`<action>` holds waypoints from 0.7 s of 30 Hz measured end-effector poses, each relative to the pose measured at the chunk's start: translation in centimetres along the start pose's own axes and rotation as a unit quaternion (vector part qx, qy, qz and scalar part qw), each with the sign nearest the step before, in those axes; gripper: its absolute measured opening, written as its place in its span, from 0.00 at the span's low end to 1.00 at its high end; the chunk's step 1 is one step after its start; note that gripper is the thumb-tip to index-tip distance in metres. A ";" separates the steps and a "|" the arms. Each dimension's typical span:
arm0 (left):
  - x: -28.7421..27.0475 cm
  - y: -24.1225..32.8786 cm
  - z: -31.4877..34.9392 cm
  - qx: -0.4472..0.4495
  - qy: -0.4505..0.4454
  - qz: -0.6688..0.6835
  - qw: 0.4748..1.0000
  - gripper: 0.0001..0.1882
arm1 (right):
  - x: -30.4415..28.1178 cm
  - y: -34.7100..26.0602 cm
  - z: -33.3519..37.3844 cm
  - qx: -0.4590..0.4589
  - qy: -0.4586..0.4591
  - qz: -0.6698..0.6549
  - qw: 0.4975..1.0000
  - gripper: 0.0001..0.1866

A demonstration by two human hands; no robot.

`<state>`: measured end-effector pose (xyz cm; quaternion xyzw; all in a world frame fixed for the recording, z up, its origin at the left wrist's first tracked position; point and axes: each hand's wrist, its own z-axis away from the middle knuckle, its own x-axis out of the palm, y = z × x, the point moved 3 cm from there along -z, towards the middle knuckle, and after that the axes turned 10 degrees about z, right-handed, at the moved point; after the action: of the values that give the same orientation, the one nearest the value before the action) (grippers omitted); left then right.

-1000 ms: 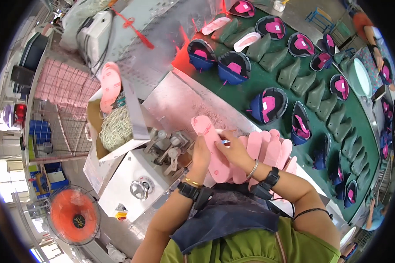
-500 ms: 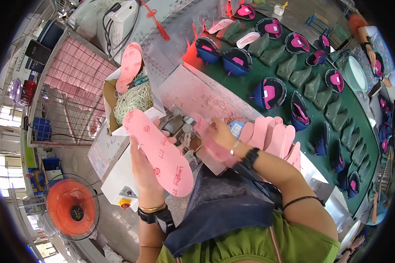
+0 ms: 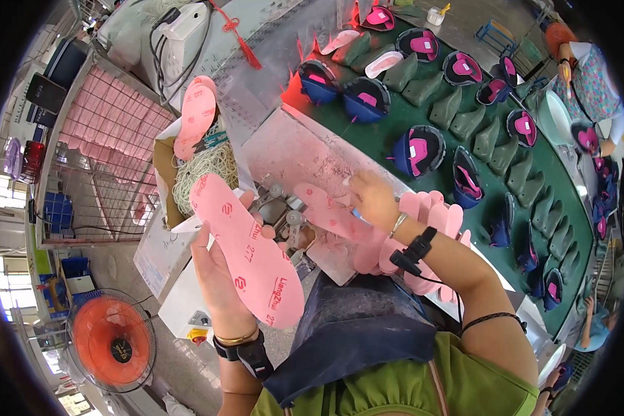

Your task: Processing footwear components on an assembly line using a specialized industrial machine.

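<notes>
A pink printed insole [image 3: 249, 256] is in my left hand [image 3: 218, 277], gripped from behind with fingertips showing along its right edge. Another pink insole [image 3: 329, 213] lies slanted by the metal clamps of a small machine [image 3: 293, 218], its lower right end close to more insoles. My right hand [image 3: 374, 200] is just right of that insole, over the pink-dusted tray [image 3: 305, 149]. Its fingers are curled together, with a tiny pale bit at their tips that I cannot identify. Under and beside my right wrist stand several pink insoles [image 3: 430, 211] in a row.
A box of pale cord [image 3: 204, 173] has an insole [image 3: 195, 114] on its rim. Shoe uppers [image 3: 419, 152] and green shoe lasts [image 3: 468, 123] cover the green table at right. An orange fan [image 3: 111, 340] stands at lower left. Another person [image 3: 593, 83] is at far right.
My right hand has moved up and right, away from the insole by the clamps, which it was holding. My left hand and its insole have shifted slightly downward.
</notes>
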<state>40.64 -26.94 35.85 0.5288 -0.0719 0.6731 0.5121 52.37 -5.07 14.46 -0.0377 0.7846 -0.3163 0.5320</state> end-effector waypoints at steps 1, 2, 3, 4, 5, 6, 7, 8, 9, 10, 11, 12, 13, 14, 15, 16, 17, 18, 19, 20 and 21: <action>0.4 -0.2 -0.3 -0.006 -0.001 0.002 1.000 0.36 | 0.8 -0.3 0.4 0.052 -0.071 -0.035 0.995 0.16; 1.0 -0.5 -0.6 -0.015 -0.009 0.011 1.000 0.36 | 2.0 -0.6 1.2 0.125 -0.171 -0.060 0.975 0.17; 1.5 -0.7 -0.8 -0.013 0.004 -0.005 1.000 0.35 | 2.9 -1.1 1.9 0.166 -0.197 -0.118 0.959 0.18; 2.1 -1.2 -1.0 -0.015 0.007 -0.013 1.000 0.34 | 4.1 -1.5 2.6 0.216 -0.245 -0.178 0.928 0.20; 2.9 -2.0 -1.4 -0.022 -0.011 -0.010 1.000 0.33 | 5.1 -2.3 2.5 0.199 -0.173 -0.172 0.949 0.21; 3.5 -2.8 -2.1 -0.025 0.013 -0.034 0.999 0.33 | 6.0 -2.6 2.0 0.189 -0.129 -0.163 0.960 0.23; 4.2 -3.5 -2.6 -0.029 0.022 -0.047 0.998 0.33 | 7.0 -2.5 1.4 0.191 -0.109 -0.183 0.958 0.22; 4.6 -4.2 -3.3 -0.036 0.063 -0.066 0.995 0.33 | 8.0 -2.3 0.5 0.219 -0.123 -0.198 0.947 0.21; 5.3 -5.1 -4.0 -0.025 0.051 -0.106 0.993 0.33 | 8.9 -2.0 -0.8 0.217 -0.140 -0.226 0.939 0.21; 5.6 -5.9 -4.3 -0.019 0.071 -0.152 0.986 0.32 | 9.6 -1.6 -2.2 0.222 -0.154 -0.256 0.928 0.20; 6.0 -6.6 -4.8 -0.010 0.071 -0.193 0.979 0.32 | 9.9 -1.1 -3.6 0.222 -0.167 -0.294 0.915 0.19; 5.9 -7.2 -5.4 -0.051 0.107 -0.181 0.976 0.31 | 9.5 0.0 -5.1 0.230 -0.109 -0.263 0.931 0.19; 5.8 -7.9 -6.0 -0.092 0.122 -0.163 0.975 0.30 | 9.0 1.1 -6.5 0.236 -0.052 -0.237 0.941 0.18; 5.7 -8.5 -6.5 -0.135 0.132 -0.139 0.972 0.29 | 8.7 2.3 -7.7 0.255 -0.033 -0.212 0.943 0.18; 5.4 -8.9 -7.2 -0.133 0.137 -0.150 0.970 0.28 | 7.7 5.0 -9.5 0.240 0.020 -0.212 0.947 0.14; 5.1 -9.4 -7.8 -0.133 0.137 -0.155 0.969 0.27 | 7.0 8.3 -11.4 0.270 0.049 -0.290 0.917 0.12; 4.7 -9.8 -8.4 -0.133 0.136 -0.160 0.969 0.26 | 6.5 11.8 -13.5 0.304 0.053 -0.377 0.873 0.10; 4.3 -10.0 -8.9 -0.129 0.137 -0.169 0.968 0.26 | 5.7 15.2 -16.6 0.294 0.075 -0.279 0.911 0.10; 3.8 -10.2 -9.3 -0.125 0.137 -0.177 0.966 0.25 | 5.0 18.9 -18.9 0.312 0.060 -0.276 0.907 0.08; 3.3 -10.3 -9.6 -0.121 0.138 -0.186 0.965 0.25 | 4.2 22.3 -21.5 0.317 0.100 -0.273 0.903 0.08; 2.6 -10.5 -9.8 -0.123 0.151 -0.181 0.964 0.24 | 3.6 25.2 -24.2 0.290 0.128 -0.312 0.896 0.08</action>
<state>42.64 -14.18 28.98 0.3582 0.0213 0.6275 0.6911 37.06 24.64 3.71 -0.0835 0.6672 -0.6816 0.2887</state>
